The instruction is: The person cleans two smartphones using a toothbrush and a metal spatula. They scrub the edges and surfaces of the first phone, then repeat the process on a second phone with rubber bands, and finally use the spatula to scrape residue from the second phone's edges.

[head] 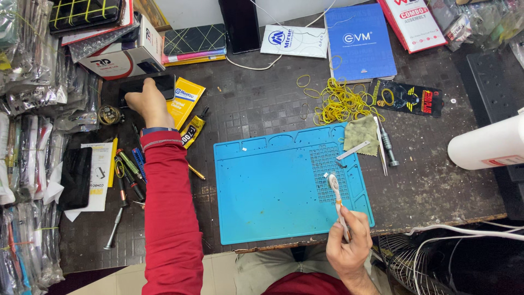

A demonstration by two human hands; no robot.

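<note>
My dark, grid-textured worktable (256, 104) carries a blue silicone repair mat (273, 191). Beyond the mat's far right corner lie loose yellow rubber bands (341, 102); beyond those, a blue book (360, 41).

A long red sleeve (166, 218) with a blue wristband (155, 130), khaki trousers (262, 267).

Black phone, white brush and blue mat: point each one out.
black phone (158, 83), head view, on the dark screen right of the left hand's fingers.
white brush (333, 183), head view, on its head above the right hand.
blue mat (267, 191), head view, on its bare middle.
</note>
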